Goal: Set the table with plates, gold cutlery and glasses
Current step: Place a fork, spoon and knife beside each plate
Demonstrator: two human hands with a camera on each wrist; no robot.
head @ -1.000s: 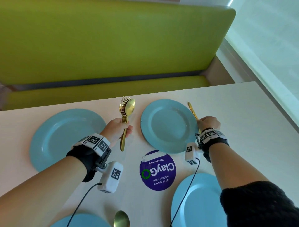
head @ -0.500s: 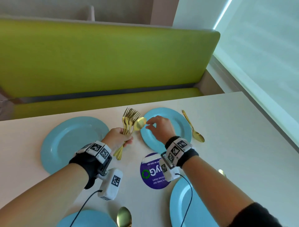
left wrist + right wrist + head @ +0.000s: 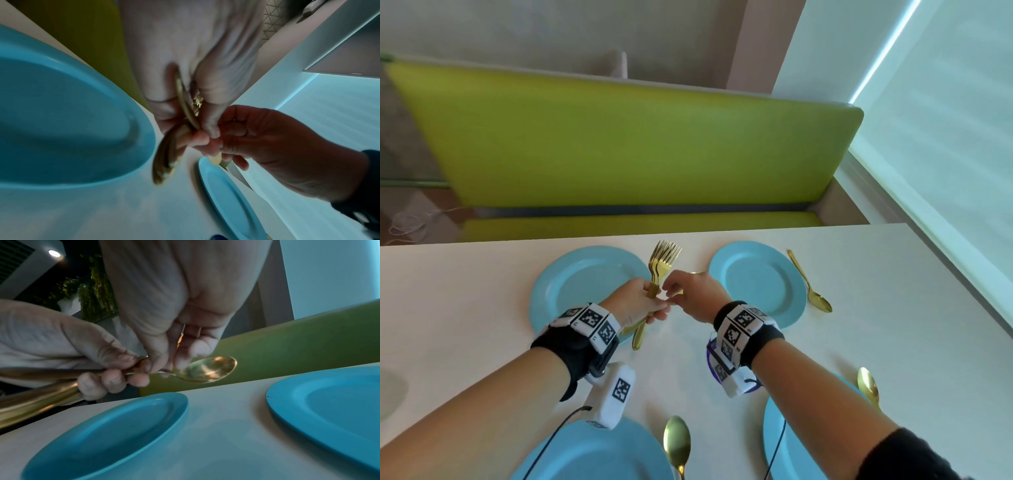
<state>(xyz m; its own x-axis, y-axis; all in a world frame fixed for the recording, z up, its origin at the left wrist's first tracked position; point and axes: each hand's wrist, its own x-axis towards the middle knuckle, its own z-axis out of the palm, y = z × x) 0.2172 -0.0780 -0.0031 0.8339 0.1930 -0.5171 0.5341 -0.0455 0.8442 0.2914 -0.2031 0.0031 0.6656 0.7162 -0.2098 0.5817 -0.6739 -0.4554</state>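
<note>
— Head view: what does the left hand (image 3: 635, 301) hold?
— A bundle of gold forks (image 3: 662, 263), fingers curled round the handles, between the two far plates (image 3: 780, 308).
— And the right hand (image 3: 693, 294)?
— Its fingertips pinch a gold spoon (image 3: 207, 369) by the neck, touching the left hand.

Head view downward over table (image 3: 893, 308); wrist views close, low (shared: both hands).
</note>
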